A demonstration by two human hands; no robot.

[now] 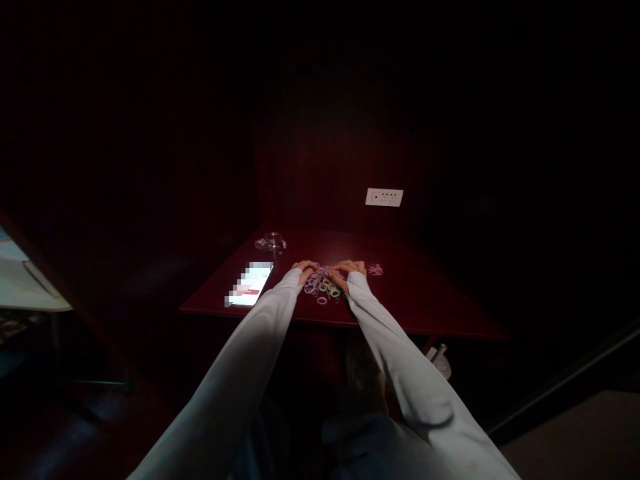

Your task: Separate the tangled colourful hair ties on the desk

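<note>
On the dark red table [400, 293] lies a loose pile of small coloured hair ties [311, 287], purple, yellow, green and pink. My left hand [307, 269] rests at the pile's left side, its fingers bent inward among the ties. From the right, my right hand [349, 268] reaches over the same pile with fingers curled down. Both hands look closed, but what their fingertips hold is too small and dark to make out. One purple hair tie [322, 301] sits apart, nearer the table's front edge. A small bunch of pink hair ties [375, 269] lies just right of my right hand.
A lit phone [250, 285] lies left of my left forearm. Behind it stands a clear container [273, 241] with small pale pieces around it. A white wall socket [385, 197] is on the back panel. A pale table [30, 287] stands at far left.
</note>
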